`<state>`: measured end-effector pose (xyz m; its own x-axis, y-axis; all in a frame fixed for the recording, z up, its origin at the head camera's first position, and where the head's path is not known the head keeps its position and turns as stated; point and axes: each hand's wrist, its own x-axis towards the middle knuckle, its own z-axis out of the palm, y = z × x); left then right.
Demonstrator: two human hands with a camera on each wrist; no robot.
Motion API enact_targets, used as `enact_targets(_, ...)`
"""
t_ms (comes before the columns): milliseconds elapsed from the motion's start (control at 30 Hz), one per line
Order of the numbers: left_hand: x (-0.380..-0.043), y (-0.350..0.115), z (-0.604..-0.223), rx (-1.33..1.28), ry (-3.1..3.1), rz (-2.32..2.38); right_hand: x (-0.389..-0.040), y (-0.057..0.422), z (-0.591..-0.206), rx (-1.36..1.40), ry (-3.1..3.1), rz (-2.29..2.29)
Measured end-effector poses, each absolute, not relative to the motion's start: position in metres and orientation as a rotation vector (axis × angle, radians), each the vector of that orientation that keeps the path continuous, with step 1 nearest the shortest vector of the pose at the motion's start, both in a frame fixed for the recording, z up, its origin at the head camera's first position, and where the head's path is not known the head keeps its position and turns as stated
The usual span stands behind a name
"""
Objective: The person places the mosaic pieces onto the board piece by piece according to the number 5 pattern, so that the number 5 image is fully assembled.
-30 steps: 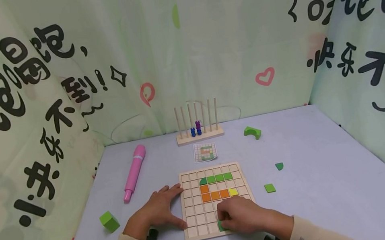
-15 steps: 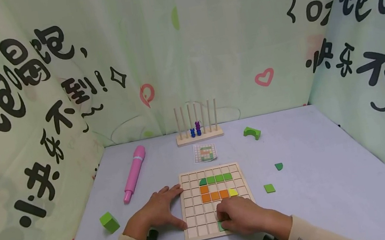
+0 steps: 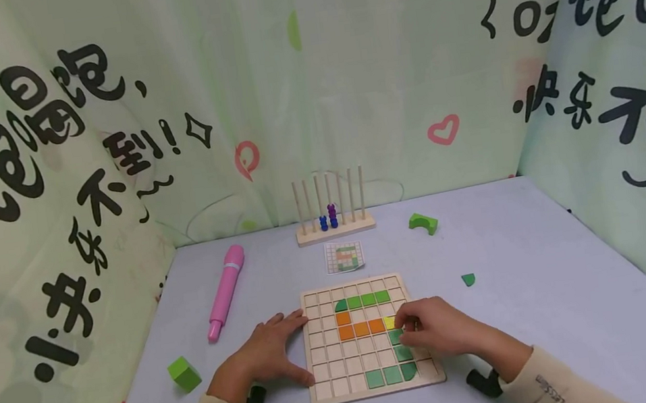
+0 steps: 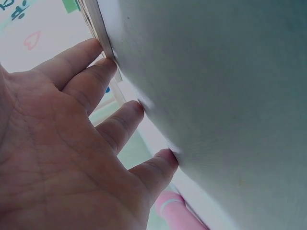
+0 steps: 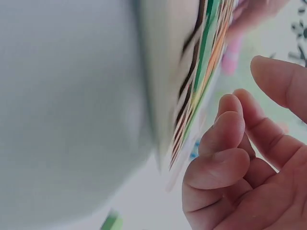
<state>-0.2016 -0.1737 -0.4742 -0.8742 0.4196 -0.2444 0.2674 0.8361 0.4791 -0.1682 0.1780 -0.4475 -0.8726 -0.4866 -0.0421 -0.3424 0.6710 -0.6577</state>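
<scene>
A square wooden grid board (image 3: pixel 335 349) lies at the front of the table. My left hand (image 3: pixel 269 348) is spread at its left edge, thumb and fingertips at the rim. In the left wrist view the spread fingers (image 4: pixel 122 125) hold nothing. My right hand (image 3: pixel 440 327) hovers over the board's right side near a yellow tile (image 3: pixel 390 323), fingers loosely curled. In the right wrist view its thumb (image 5: pixel 283 86) stands apart from the fingers with nothing between them. On the grid lie light green tiles (image 3: pixel 368 300), orange tiles (image 3: pixel 361 328) and dark green tiles (image 3: pixel 392 375).
A printed pattern card (image 3: pixel 344 256) and a peg stand (image 3: pixel 335 230) with blue and purple beads are behind the board. Around them lie a pink microphone-shaped toy (image 3: pixel 227 292), a green cube (image 3: pixel 184 374), a green arch block (image 3: pixel 424 222) and a dark green rounded piece (image 3: pixel 469 279).
My right hand has moved right and away from the front row, exposing the dark green tiles there. It now covers where a loose light green tile lay. My left hand has not moved.
</scene>
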Motion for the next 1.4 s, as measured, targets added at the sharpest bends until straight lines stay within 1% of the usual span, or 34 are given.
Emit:
enact_targets(267, -0.201, -0.173, -0.474, 0.531, 2.673, 0.636, -0.198, 0.237, -0.447, -0.294, 2.814, -0.873)
enact_targets(400, -0.202, -0.173, -0.475, 0.533, 2.670, 0.638, -0.210, 0.267, -0.446, -0.234, 2.889, -0.794)
enact_targets(567, -0.205, -0.175, -0.474, 0.539, 2.676, 0.635, -0.223, 0.287, -0.448, -0.200, 2.936, -0.684)
enact_targets(767, -0.205, -0.176, -0.474, 0.567, 2.657, 0.651, -0.228, 0.295, -0.453, -0.113, 2.922, -0.588)
enact_targets(1000, -0.202, -0.177, -0.474, 0.571, 2.651, 0.675, -0.227, 0.291, -0.453, -0.031, 2.946, -0.481)
enact_targets(1267, -0.201, -0.175, -0.472, 0.583, 2.658, 0.658, -0.229, 0.290, -0.454, 0.046, 2.956, -0.512)
enact_targets(1400, -0.200, -0.175, -0.473, 0.577, 2.664, 0.651, -0.229, 0.291, -0.455, 0.027, 2.951, -0.526)
